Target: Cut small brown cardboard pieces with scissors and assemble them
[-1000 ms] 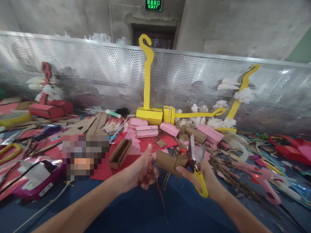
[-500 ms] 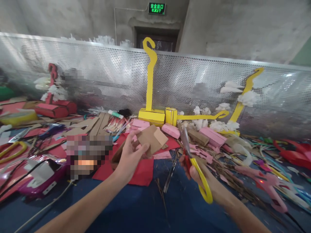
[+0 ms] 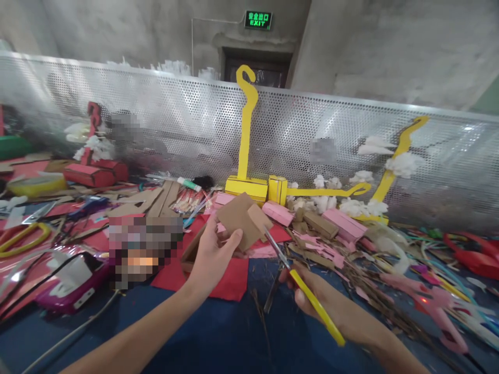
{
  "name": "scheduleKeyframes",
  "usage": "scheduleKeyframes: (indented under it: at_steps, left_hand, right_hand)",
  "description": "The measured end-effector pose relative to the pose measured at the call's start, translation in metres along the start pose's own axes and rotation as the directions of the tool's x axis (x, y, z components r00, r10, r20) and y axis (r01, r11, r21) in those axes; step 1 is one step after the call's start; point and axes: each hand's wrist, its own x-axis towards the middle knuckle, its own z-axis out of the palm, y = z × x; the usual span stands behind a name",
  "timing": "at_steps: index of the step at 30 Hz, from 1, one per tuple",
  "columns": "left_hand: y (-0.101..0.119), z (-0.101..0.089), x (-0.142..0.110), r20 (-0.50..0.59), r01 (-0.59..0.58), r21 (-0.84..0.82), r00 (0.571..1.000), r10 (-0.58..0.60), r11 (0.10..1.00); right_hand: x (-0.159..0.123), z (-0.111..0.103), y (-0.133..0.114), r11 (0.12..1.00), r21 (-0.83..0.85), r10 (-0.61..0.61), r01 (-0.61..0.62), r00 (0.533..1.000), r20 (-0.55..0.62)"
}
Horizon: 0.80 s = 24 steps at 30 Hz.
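Note:
My left hand (image 3: 214,249) pinches a piece of brown cardboard (image 3: 235,214) between thumb and fingers. A lighter cardboard flap (image 3: 259,221) shows at the right end of that piece. In my right hand (image 3: 312,291) is a pair of scissors (image 3: 312,304) with yellow handles, its blades pointing up and left at the lighter flap. Whether the blade tips touch the cardboard I cannot tell. Below my left hand a red sheet (image 3: 230,280) lies on the blue table, with an open brown cardboard box (image 3: 189,258) partly hidden behind the wrist.
Yellow hook-topped cardboard pieces (image 3: 245,140) stand along a perforated metal barrier (image 3: 187,124). A pink glue gun (image 3: 432,304) with a lit red light lies at right, near twigs and scraps (image 3: 374,296). A purple power strip (image 3: 74,291) with cables sits at left.
My right hand has turned the scissors so the blades now point left, close to the cardboard's lighter flap. My left hand still holds the cardboard, slightly raised. The view has shifted a little.

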Motion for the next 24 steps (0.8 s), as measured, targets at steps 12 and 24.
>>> scheduleKeyframes:
  at_steps: [12,24]
  left_hand:
    - [0.004,0.005,-0.004,0.002,-0.011,-0.025,1.000,0.011,1.000]
    - [0.003,0.010,-0.009,0.253,0.108,0.041,0.961,-0.115,0.993]
  right_hand:
    - [0.002,0.004,-0.008,0.997,-0.070,0.017,-0.015,0.999,0.035]
    - [0.004,0.010,-0.004,0.993,0.116,0.025,-0.030,0.999,0.044]
